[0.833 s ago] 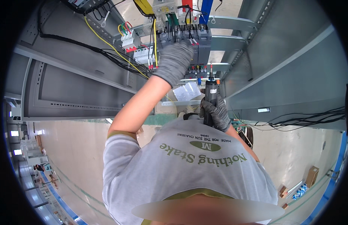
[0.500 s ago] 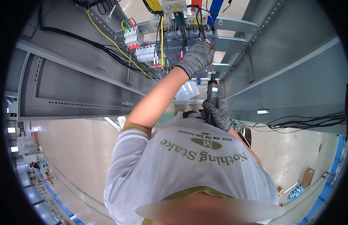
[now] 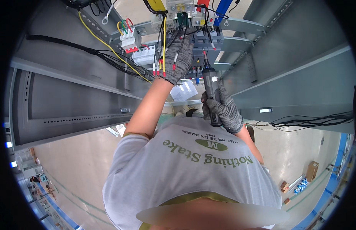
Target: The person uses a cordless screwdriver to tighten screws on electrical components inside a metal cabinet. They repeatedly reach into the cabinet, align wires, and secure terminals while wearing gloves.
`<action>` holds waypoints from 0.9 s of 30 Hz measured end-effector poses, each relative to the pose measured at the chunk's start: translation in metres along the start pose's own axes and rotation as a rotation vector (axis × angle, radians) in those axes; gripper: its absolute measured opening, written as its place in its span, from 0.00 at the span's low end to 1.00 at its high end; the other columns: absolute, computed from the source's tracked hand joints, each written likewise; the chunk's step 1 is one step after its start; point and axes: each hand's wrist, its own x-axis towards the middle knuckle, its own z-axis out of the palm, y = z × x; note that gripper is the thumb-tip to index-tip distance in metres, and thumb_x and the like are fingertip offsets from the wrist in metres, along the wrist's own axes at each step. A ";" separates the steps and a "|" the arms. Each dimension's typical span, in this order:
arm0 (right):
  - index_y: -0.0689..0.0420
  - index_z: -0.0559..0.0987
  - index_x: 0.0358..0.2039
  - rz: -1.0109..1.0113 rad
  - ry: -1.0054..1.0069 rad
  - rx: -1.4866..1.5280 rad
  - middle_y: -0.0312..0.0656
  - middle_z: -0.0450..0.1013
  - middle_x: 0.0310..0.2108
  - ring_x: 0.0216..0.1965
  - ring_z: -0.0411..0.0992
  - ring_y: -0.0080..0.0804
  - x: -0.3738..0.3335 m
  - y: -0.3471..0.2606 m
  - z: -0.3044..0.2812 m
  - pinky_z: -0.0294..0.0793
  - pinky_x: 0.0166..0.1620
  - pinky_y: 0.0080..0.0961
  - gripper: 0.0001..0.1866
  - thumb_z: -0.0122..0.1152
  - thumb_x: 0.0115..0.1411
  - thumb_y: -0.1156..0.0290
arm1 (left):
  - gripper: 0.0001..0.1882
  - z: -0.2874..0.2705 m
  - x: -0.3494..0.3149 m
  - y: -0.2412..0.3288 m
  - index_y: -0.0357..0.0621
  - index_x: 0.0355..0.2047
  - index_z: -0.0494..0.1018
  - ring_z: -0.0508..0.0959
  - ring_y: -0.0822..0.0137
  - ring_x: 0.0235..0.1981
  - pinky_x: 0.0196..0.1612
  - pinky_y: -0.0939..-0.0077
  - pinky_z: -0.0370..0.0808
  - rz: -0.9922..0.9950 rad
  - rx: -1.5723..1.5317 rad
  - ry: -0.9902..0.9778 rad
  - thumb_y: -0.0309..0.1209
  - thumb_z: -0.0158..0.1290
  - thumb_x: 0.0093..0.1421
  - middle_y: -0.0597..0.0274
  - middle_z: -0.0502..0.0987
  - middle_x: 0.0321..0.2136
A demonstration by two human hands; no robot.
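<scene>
My left hand (image 3: 181,57), in a grey knitted glove, reaches among the hanging wires in front of a dark grey circuit breaker (image 3: 204,38). Its fingers look drawn together near the breaker's upper terminals; wires partly cover them, and what they grip is hidden. Black wires with red ends and a yellow wire (image 3: 164,46) hang across the glove. My gloved right hand (image 3: 226,111) is closed round a dark cordless screwdriver (image 3: 211,82). The tool points up, its bit (image 3: 204,53) in front of the breaker's lower part. A black wire with a red-and-white end (image 3: 212,46) dangles just above the bit.
Grey metal cabinet walls rise on both sides. Left of the breaker are a small white breaker (image 3: 130,39) and a white terminal row (image 3: 144,56). Yellow, red and blue (image 3: 224,11) busbars stand behind. A black cable bundle (image 3: 80,46) crosses the left panel; loose black wires (image 3: 312,120) lie right.
My left hand has moved left, from the breaker's right side in among the wires. My right hand has brought the screwdriver slightly left, tilting it, with its bit higher up against the breaker.
</scene>
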 end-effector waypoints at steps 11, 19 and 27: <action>0.59 0.64 0.49 -0.068 -0.029 0.229 0.42 0.70 0.33 0.20 0.70 0.27 0.048 -0.015 0.009 0.71 0.19 0.23 0.20 0.57 0.57 0.72 | 0.12 -0.003 0.009 -0.007 0.39 0.43 0.73 0.76 0.62 0.40 0.45 0.71 0.75 -0.338 -1.198 -0.080 0.24 0.53 0.58 0.58 0.75 0.38; 0.59 0.64 0.49 -0.088 -0.032 0.340 0.42 0.69 0.32 0.21 0.70 0.26 0.053 -0.021 0.020 0.72 0.19 0.21 0.21 0.58 0.56 0.72 | 0.22 0.038 0.045 -0.011 0.39 0.47 0.68 0.77 0.60 0.31 0.33 0.63 0.76 -0.683 -1.541 -0.223 0.47 0.47 0.65 0.55 0.76 0.33; 0.57 0.64 0.50 -0.063 -0.081 0.341 0.41 0.69 0.34 0.21 0.70 0.26 0.057 -0.021 0.014 0.72 0.19 0.21 0.22 0.58 0.56 0.72 | 0.24 0.029 0.050 0.010 0.34 0.50 0.66 0.78 0.52 0.33 0.35 0.57 0.77 -0.964 -1.885 -0.064 0.44 0.45 0.65 0.46 0.78 0.39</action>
